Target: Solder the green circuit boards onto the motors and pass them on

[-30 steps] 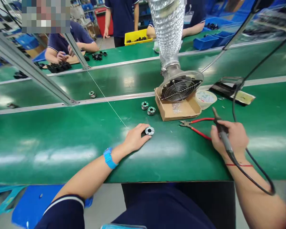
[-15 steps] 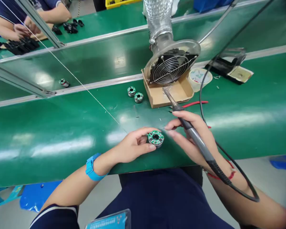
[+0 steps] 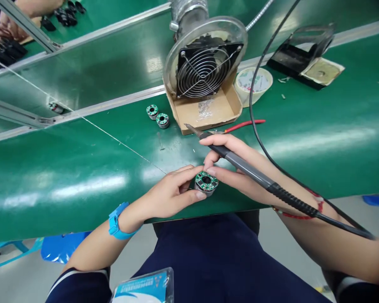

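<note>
A: What's at the far left?

B: A co-worker's hands (image 3: 1, 31) beside some black parts (image 3: 8, 49), then a round part (image 3: 56, 108) lying on its side near the metal rail

A: And moving right across the green bench (image 3: 50, 164)?

B: A blue wristband (image 3: 115, 221), then two small round parts, one (image 3: 152, 111) just beside the other (image 3: 162, 121), both with green boards facing up

A: The left hand (image 3: 167, 193)?

B: Its thumb and fingers are clamped around the side of a ring-shaped part (image 3: 208, 187), near the bench's front edge. Its green board faces up; I can't tell if it rests on the bench

A: Behind that?

B: A cardboard tray (image 3: 208, 125) under a fan with a wire guard (image 3: 203, 75)

A: The right hand (image 3: 249, 183)?

B: Closed round a soldering iron (image 3: 251, 170), tip pointing up and left. Thumb and a finger come together at the ring's far edge; I can't tell whether they touch it

A: Farther right?

B: A red handle (image 3: 244, 125), a tape roll (image 3: 246, 96) and, beyond the cable, a black stand with a sponge (image 3: 322, 72)
</note>
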Tool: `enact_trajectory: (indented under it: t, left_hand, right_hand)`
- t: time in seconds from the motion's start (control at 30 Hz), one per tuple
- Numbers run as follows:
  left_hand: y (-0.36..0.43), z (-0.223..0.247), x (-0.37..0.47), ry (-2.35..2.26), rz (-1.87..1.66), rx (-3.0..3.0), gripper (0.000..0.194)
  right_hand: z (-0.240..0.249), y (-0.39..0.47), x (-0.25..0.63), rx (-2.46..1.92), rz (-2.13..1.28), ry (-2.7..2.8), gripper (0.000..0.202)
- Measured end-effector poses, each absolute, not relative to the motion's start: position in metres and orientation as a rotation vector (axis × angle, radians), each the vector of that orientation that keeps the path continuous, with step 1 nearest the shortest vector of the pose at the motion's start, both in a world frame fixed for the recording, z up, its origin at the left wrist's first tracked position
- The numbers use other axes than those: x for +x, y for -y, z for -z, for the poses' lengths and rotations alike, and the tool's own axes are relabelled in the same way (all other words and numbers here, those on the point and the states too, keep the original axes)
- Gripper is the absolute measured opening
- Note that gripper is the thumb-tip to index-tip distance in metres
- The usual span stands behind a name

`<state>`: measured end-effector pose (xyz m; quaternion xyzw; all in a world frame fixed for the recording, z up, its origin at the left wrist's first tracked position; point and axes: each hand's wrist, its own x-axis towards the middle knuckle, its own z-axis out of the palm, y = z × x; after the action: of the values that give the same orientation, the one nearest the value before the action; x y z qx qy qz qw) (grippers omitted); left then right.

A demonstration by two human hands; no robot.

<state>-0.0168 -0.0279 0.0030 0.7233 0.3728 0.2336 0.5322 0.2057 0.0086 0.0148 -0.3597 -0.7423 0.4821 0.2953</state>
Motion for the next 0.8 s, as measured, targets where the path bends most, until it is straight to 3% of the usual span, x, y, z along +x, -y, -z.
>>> enact_trajectory:
  t: [0.8]
  left_hand:
    - [0.025,0.002,-0.01,-0.943,-0.637,1.717,0.045]
  right_hand:
    - [-0.013,-0.012,0.201,-0.93,-1.26,1.908,0.036]
